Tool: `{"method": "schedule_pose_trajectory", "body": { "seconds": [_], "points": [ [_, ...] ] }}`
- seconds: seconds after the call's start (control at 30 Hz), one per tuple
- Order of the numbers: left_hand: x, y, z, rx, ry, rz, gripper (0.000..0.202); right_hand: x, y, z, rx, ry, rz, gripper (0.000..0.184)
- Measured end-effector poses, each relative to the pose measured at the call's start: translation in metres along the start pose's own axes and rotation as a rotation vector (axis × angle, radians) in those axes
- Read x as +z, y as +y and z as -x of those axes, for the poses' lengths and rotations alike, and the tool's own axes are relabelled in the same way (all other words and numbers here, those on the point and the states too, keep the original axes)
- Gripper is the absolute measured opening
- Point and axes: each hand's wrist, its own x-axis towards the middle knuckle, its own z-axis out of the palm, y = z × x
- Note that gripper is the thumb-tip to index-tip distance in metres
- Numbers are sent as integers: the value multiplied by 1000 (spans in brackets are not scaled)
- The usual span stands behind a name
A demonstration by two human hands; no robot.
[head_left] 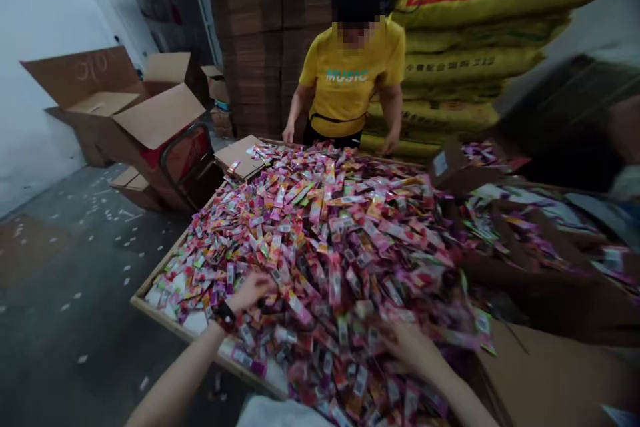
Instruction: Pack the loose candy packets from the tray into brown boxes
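A large heap of small, slim sealed packets [320,233], mostly pink and purple with bits of orange and green, covers a wood-rimmed table [175,328]. My left hand [254,289], with a dark band on its wrist, is over the near left part of the heap. Its fingers curl down toward the packets, and whatever is in them is hidden. Among the packets at the near right is my right hand [400,339], smeared by motion, so its fingers and anything in them do not show clearly.
Across the table stands a person in a yellow shirt [350,80]. Open cartons holding packets line the right side, including a small carton [447,163]. A cardboard flap [555,373] lies near right. At left are a large open carton [105,113] and scraps on the floor [75,333].
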Motion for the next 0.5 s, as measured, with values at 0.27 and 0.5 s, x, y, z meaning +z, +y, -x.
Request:
{"method": "schedule_pose_trajectory", "body": {
  "seconds": [0.27,0.5],
  "points": [
    [-19,39,-51,-14,702,-262,104,-23,-59,-72,88,804,108,77],
    [35,63,-53,279,583,-406,103,-9,-61,-29,117,836,169,80]
  ]
}}
